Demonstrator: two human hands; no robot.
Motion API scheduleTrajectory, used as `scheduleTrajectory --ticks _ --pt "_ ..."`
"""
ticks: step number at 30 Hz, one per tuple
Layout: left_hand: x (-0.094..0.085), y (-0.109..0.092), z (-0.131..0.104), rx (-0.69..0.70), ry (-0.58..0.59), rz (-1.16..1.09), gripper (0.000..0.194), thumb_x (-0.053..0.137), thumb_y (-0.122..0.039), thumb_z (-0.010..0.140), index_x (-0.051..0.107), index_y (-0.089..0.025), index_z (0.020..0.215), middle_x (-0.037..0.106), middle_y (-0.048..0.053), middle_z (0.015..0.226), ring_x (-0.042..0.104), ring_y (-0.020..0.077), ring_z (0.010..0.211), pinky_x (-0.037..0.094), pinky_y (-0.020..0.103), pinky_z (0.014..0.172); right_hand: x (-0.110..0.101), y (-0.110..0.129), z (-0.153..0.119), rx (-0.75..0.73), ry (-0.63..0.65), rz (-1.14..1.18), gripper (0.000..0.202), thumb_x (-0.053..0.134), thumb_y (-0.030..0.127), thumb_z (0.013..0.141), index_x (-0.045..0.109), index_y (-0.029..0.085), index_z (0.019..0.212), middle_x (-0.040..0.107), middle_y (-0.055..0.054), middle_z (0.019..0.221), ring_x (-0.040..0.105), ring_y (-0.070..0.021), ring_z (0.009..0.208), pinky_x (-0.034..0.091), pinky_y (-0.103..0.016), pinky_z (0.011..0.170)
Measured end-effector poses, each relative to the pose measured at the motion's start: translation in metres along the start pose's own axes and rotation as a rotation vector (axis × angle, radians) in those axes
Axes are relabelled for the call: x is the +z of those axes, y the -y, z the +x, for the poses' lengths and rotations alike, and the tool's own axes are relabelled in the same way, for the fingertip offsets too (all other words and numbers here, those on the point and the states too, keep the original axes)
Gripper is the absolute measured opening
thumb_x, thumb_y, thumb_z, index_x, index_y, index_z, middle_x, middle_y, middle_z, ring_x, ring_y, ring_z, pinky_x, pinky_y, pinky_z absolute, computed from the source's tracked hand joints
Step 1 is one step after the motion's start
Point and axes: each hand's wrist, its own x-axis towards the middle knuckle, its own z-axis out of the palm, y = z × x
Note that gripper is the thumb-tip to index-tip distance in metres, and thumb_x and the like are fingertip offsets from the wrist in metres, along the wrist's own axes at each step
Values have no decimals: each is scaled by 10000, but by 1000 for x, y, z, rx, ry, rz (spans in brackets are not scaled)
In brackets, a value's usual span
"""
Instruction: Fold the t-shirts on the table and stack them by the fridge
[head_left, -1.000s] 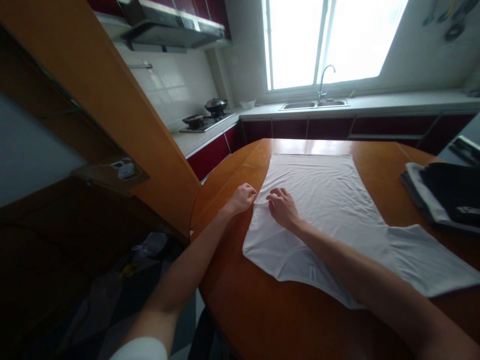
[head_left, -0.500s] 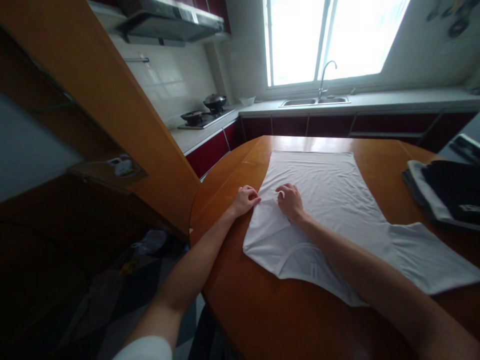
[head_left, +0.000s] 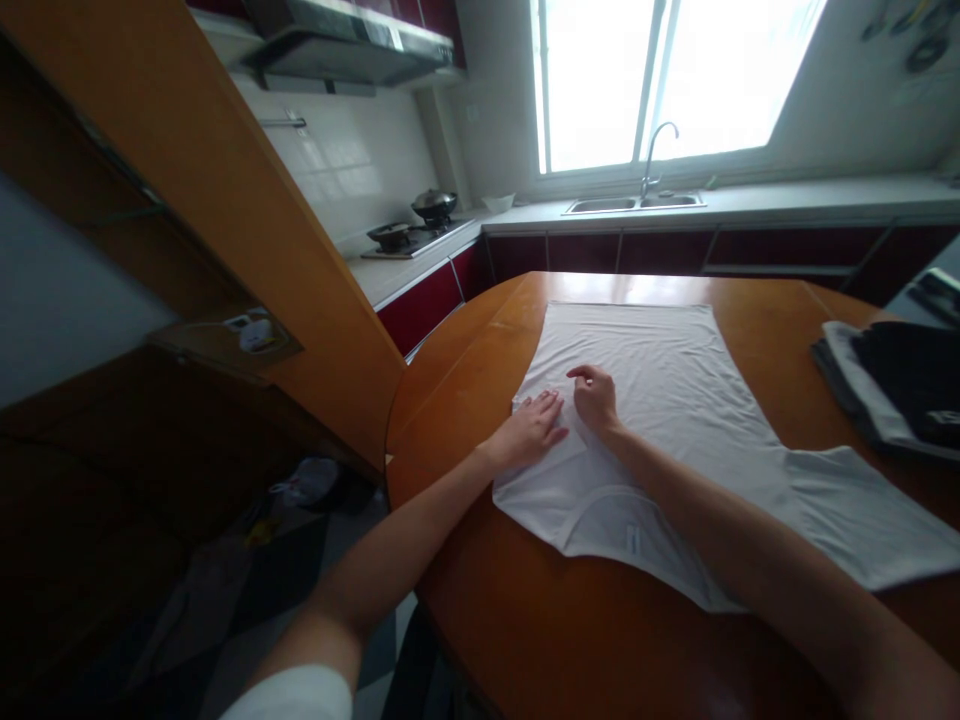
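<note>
A white T-shirt lies spread on the wooden table, its neckline toward me and its hem at the far side. The left sleeve is folded inward over the body, while the right sleeve stretches out to the right. My left hand lies flat on the folded sleeve, fingers extended. Just right of it, my right hand rests on the shirt with the index finger pointing out and the other fingers curled. No cloth shows pinched in it. My right forearm crosses above the collar and hides part of it.
The round-edged wooden table carries a stack of folded clothes at the right. Beyond stand a counter with a sink and a stove with a pot. A wooden partition rises on the left.
My left hand has let go of the sleeve's edge and moved right, flattening onto the folded part. My right hand has shifted slightly, its fingers more curled.
</note>
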Motion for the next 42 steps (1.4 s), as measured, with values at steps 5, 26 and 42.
scheduleTrajectory --ticks 5,26,42 --pt "3 -6 -1 -24 27 91 601 347 -472 1058 339 -170 1577 311 138 1646 217 239 1550 205 451 1254 1 1 0 -34 -87 72 265 443 153 765 706 186 762 703 -74 850 632 -213 853 478 -334 829" --pt "-8 13 10 -75 -32 37 500 413 -407 1051 476 -185 1495 428 110 1592 312 258 1516 237 489 1248 -35 96 -135 -556 898 -390 177 536 158 872 710 190 883 736 -53 859 668 -179 740 422 -269 687" --pt "-6 20 8 -32 -67 -25 463 400 -404 1060 530 -200 1455 496 105 1545 353 246 1496 265 468 1235 -36 90 -138 -666 966 -389 162 529 178 900 667 196 982 700 -48 924 631 -181 818 412 -293 721"
